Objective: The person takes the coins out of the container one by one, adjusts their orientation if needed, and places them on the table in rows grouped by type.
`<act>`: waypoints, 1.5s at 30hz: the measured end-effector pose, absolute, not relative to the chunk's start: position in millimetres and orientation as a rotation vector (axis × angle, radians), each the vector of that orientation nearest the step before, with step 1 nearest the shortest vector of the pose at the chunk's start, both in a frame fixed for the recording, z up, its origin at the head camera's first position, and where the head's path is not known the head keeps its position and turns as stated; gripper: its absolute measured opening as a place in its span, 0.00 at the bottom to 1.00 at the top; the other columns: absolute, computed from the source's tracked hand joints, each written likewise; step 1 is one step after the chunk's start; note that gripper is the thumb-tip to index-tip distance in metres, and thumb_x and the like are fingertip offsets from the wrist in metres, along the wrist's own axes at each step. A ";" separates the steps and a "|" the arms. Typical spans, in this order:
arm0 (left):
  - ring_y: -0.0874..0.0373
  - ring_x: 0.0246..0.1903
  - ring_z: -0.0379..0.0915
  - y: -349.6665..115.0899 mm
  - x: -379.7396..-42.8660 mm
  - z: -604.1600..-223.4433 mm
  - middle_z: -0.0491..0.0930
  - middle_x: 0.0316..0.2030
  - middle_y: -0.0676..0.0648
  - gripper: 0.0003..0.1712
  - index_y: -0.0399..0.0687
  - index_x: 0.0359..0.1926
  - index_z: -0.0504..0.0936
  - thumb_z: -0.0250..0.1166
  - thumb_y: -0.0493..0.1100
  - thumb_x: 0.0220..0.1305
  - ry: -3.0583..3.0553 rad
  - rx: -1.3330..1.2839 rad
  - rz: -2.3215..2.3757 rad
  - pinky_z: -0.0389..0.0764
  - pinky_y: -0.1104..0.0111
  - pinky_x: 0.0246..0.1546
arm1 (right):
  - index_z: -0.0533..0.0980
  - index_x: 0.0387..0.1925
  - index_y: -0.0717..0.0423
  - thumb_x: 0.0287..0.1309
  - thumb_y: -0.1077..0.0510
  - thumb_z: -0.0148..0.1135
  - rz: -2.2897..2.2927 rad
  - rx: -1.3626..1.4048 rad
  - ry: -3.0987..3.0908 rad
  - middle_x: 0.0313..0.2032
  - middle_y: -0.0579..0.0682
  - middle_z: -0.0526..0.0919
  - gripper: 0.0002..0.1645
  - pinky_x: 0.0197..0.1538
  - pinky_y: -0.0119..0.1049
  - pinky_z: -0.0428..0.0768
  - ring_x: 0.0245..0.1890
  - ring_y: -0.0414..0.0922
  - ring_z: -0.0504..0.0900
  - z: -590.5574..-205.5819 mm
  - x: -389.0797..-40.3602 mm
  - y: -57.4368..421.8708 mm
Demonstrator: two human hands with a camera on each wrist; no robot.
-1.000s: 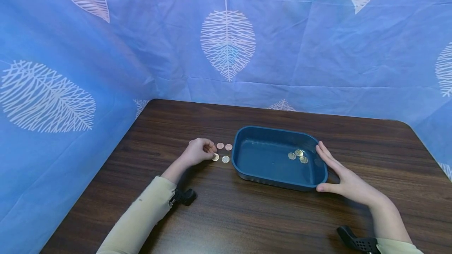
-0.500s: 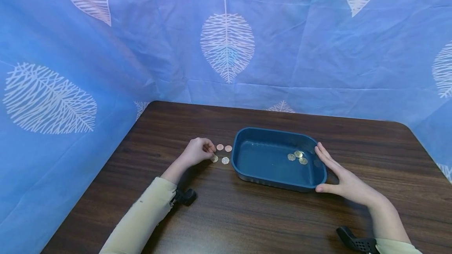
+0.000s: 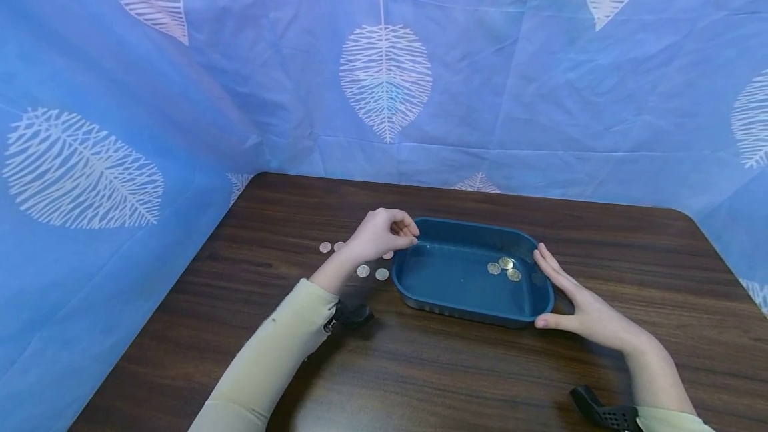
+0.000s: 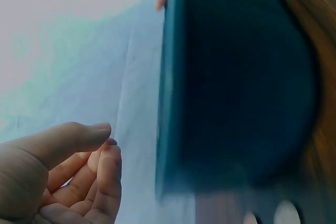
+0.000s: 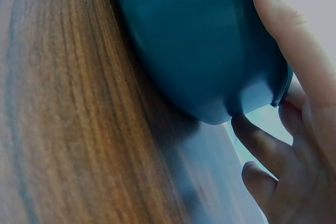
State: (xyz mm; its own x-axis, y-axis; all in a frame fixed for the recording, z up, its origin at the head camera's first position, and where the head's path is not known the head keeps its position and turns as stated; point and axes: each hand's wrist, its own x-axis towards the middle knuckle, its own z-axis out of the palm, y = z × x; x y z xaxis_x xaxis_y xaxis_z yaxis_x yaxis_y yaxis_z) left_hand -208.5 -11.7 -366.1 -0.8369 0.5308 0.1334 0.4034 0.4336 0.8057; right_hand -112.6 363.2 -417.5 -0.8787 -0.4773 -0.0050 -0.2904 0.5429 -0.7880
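My left hand [image 3: 387, 232] is at the left rim of a dark blue plastic tray [image 3: 462, 312]. Its thumb and index finger pinch a small dark-edged coin [image 4: 112, 141], barely visible between the fingertips in the left wrist view. Three gold-coloured coins [image 3: 506, 263] lie inside the tray towards its right end. My right hand [image 3: 591, 309] rests against that end, fingers and thumb spread and fairly straight; the right wrist view shows fingertips touching the tray wall [image 5: 199, 51]. Silver-coloured coins [image 3: 363, 271] and copper-coloured coins [image 3: 325, 247] lie left of the tray, some partly behind my left hand and wrist.
The dark wood-grain table [image 3: 456, 379] carries everything. A blue cloth [image 3: 288, 72] with white leaf prints hangs behind it and along the left side. Each wrist bears a black strapped device [image 3: 606, 412].
My left hand has lifted from among the coins and moved right to the tray's left rim, uncovering two copper-coloured coins. My right hand stays at the tray's right end.
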 end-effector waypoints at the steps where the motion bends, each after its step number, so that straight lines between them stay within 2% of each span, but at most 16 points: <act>1: 0.60 0.30 0.75 -4.9 -208.9 -364.3 0.79 0.29 0.51 0.04 0.40 0.37 0.83 0.67 0.35 0.60 2.530 0.850 1.362 0.77 0.71 0.32 | 0.37 0.75 0.39 0.55 0.60 0.69 -1.248 -0.648 2.561 0.73 0.38 0.27 0.61 0.50 0.77 0.49 0.70 0.36 0.29 -417.7 -112.6 363.0; 8: 0.62 0.30 0.75 35.8 -209.6 -356.0 0.80 0.30 0.50 0.05 0.38 0.38 0.83 0.67 0.35 0.60 2.448 0.918 1.378 0.76 0.73 0.34 | 0.37 0.75 0.40 0.55 0.60 0.69 -1.257 -0.652 2.557 0.73 0.38 0.27 0.61 0.51 0.77 0.49 0.72 0.46 0.28 -417.9 -112.9 361.1; 15: 0.63 0.31 0.75 69.5 -212.5 -356.2 0.80 0.32 0.50 0.09 0.36 0.41 0.83 0.67 0.36 0.60 2.372 0.912 1.404 0.76 0.74 0.34 | 0.37 0.75 0.40 0.55 0.61 0.68 -1.265 -0.647 2.554 0.74 0.38 0.27 0.60 0.51 0.77 0.48 0.71 0.41 0.28 -419.5 -112.9 361.2; 19: 0.65 0.31 0.75 88.5 -213.5 -359.2 0.80 0.31 0.51 0.09 0.37 0.41 0.83 0.67 0.36 0.60 2.348 0.905 1.400 0.76 0.76 0.33 | 0.37 0.75 0.40 0.56 0.61 0.68 -1.276 -0.637 2.540 0.73 0.38 0.27 0.60 0.52 0.77 0.47 0.72 0.48 0.27 -420.4 -113.2 361.0; 26: 0.68 0.29 0.74 118.7 -216.0 -370.4 0.80 0.29 0.53 0.07 0.39 0.39 0.84 0.68 0.36 0.59 2.366 0.870 1.360 0.75 0.78 0.31 | 0.37 0.75 0.38 0.56 0.61 0.68 -1.267 -0.634 2.548 0.74 0.38 0.28 0.60 0.52 0.77 0.48 0.71 0.43 0.29 -422.4 -113.0 360.8; 29: 0.68 0.28 0.74 125.3 -217.3 -377.2 0.80 0.28 0.53 0.06 0.40 0.38 0.84 0.68 0.36 0.60 2.412 0.842 1.370 0.74 0.79 0.30 | 0.37 0.75 0.38 0.55 0.60 0.68 -1.259 -0.628 2.555 0.74 0.39 0.28 0.60 0.52 0.76 0.49 0.72 0.45 0.29 -422.9 -113.3 359.9; 34: 0.65 0.26 0.73 130.0 -217.4 -391.8 0.78 0.26 0.53 0.03 0.42 0.35 0.83 0.67 0.36 0.60 2.457 0.684 1.483 0.74 0.76 0.28 | 0.37 0.75 0.39 0.55 0.61 0.68 -1.271 -0.641 2.546 0.74 0.41 0.28 0.60 0.52 0.76 0.49 0.72 0.43 0.29 -422.0 -113.9 359.7; 38: 0.66 0.26 0.73 134.9 -217.4 -401.8 0.78 0.25 0.54 0.05 0.40 0.36 0.83 0.68 0.37 0.59 2.450 0.634 1.439 0.73 0.76 0.27 | 0.38 0.75 0.40 0.55 0.61 0.68 -1.276 -0.647 2.549 0.74 0.43 0.28 0.60 0.52 0.77 0.49 0.71 0.41 0.29 -419.8 -113.9 361.5; 45: 0.68 0.28 0.72 144.6 -214.0 -410.7 0.78 0.29 0.54 0.08 0.40 0.40 0.83 0.69 0.37 0.58 2.500 0.625 1.262 0.72 0.79 0.30 | 0.37 0.75 0.39 0.55 0.60 0.68 -1.245 -0.645 2.562 0.74 0.38 0.27 0.61 0.51 0.76 0.51 0.71 0.37 0.29 -417.4 -113.2 365.2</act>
